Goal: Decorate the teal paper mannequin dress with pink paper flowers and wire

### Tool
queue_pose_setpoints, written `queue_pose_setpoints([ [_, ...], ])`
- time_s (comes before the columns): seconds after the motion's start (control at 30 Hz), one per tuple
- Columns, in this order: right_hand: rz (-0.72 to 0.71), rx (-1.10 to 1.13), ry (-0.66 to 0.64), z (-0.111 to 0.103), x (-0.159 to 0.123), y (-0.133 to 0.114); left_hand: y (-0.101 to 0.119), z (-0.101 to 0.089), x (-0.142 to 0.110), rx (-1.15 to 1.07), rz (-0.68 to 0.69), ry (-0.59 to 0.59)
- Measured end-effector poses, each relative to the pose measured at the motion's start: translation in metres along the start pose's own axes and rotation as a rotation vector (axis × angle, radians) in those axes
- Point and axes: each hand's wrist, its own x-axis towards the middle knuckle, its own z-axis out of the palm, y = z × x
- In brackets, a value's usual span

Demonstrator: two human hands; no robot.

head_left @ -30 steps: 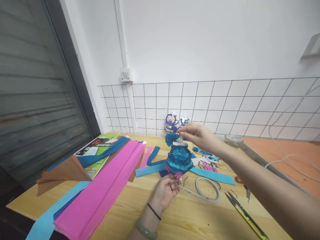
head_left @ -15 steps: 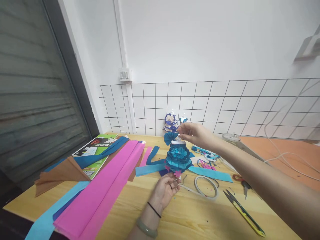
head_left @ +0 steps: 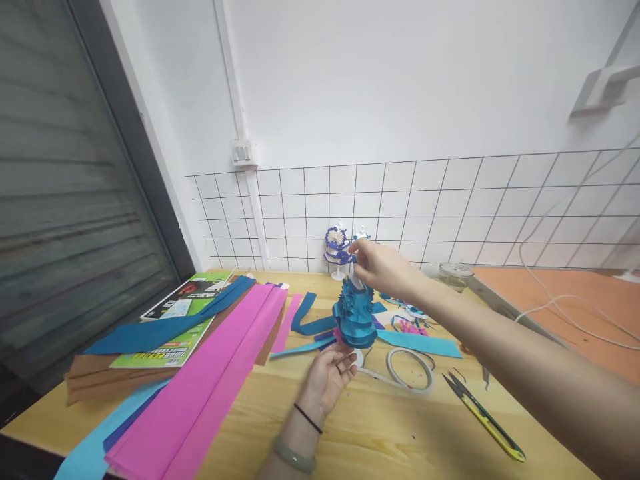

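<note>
A white wall fills most of my view, with a black wire grid along its lower part and a dark slatted panel at far left. Below is a pale wooden table, with an orange surface beyond it on the right. Long folded pink paper runs slantwise across the table's left side, beside a green-and-black magazine crossed by a dark blue strip.

My right hand reaches in at the top of a ruffled blue paper tower, which stands upright near the middle of the table. Its thumb and forefinger come close together there, hiding the tip, so I cannot tell whether they grip it. My left hand, palm up with fingers half curled, sits at the tower's foot, by a white disc; how firmly it holds anything, I cannot tell.

To the right lie yellow-handled snips, blades pointing away from me, and between them and my left hand, a ring of white tape. Behind the tower are a small purple-and-white ornament near the wall and, smallest, pink scraps.
</note>
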Motion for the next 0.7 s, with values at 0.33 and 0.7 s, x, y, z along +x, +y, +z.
queue_pose_setpoints([
  [0.33, -0.069, -0.401, 0.063, 0.008, 0.002, -0.016, 0.002, 0.005, -0.004, -0.05, -0.034, -0.054],
  [0.7, -0.147, -0.54, 0.084, 0.015, 0.004, -0.018, 0.003, 0.006, -0.003, -0.054, 0.003, -0.031],
])
